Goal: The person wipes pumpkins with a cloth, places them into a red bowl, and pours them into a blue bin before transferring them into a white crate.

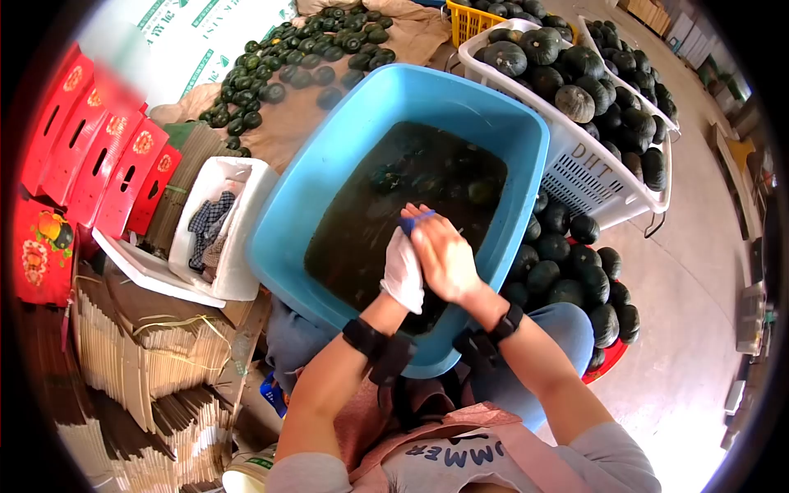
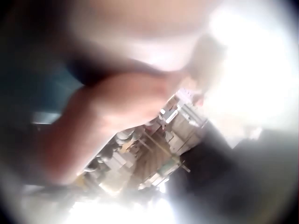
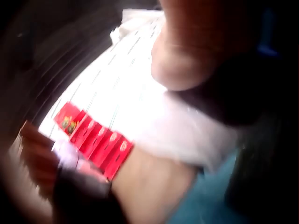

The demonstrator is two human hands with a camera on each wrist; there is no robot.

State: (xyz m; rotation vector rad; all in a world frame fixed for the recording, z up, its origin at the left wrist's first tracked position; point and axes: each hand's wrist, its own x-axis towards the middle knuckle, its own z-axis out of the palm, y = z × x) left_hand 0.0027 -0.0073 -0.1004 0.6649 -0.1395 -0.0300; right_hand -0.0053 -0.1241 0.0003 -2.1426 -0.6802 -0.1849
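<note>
Water [image 1: 345, 246], brown and cloudy, lies in a blue plastic tub [image 1: 341, 152] between the person's knees, and a few squashes [image 1: 485, 191] show dimly in it toward the far side. Above it the left hand [image 1: 403, 275], in a thin, creased white glove [image 1: 401, 287], is pressed together with the bare right hand [image 1: 444, 256]. The right fingers lie nearly straight against the glove; how the left fingers are bent I cannot tell. A small blue piece [image 1: 417, 219] shows at the fingertips, perhaps cloth or a scrubber. Both wrist views are too blurred to settle it.

The step in hand looks like settling the glove or working that blue piece, within a job of washing squashes. The next move probably calls for parting the hands and reaching down for a squash by feel, as the water hides much.

Squashes in the slotted white crate [image 1: 583, 185] are round, ribbed and dull, some mottled grey; those piled beside the tub [image 1: 567, 275] look smoother and more oval. At left stand a chalky foam box [image 1: 253, 234] and stacked, ragged-edged cardboard [image 1: 189, 361].
</note>
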